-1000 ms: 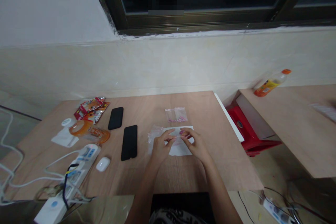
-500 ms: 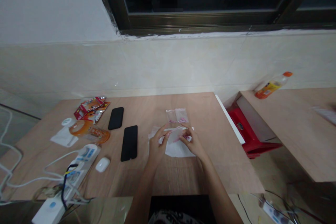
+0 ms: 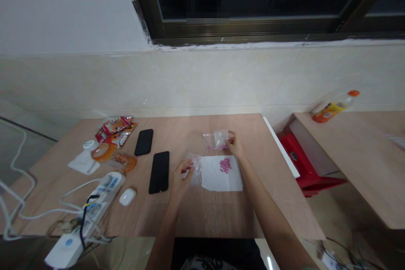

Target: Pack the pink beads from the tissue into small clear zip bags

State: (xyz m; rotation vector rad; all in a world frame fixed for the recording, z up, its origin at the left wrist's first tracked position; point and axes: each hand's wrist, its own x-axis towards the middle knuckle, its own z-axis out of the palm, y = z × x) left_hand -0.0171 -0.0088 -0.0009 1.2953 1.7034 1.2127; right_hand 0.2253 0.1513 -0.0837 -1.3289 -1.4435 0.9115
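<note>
My left hand (image 3: 182,174) is left of the white paper, with its fingers curled on the edge of some clear plastic bags (image 3: 196,165). On the paper (image 3: 218,181) lies a loose pile of small pink beads (image 3: 225,165). Farther back, my right hand (image 3: 235,144) pinches the right side of a small clear zip bag (image 3: 220,137) that has a few pink beads at its bottom. A second small bag (image 3: 208,141) with pink bits lies against it on the left.
Two black phones (image 3: 159,172) lie left of my hands. Beyond them are an orange-tinted jar (image 3: 114,158) on its side, snack wrappers (image 3: 115,130), a white earbud case (image 3: 128,197) and a power strip (image 3: 104,194) with cables. A drink bottle (image 3: 333,109) stands on the right-hand table.
My right hand has moved from over the paper to the small zip bag behind it. My left hand has shifted left and down, off the paper, uncovering the bead pile.
</note>
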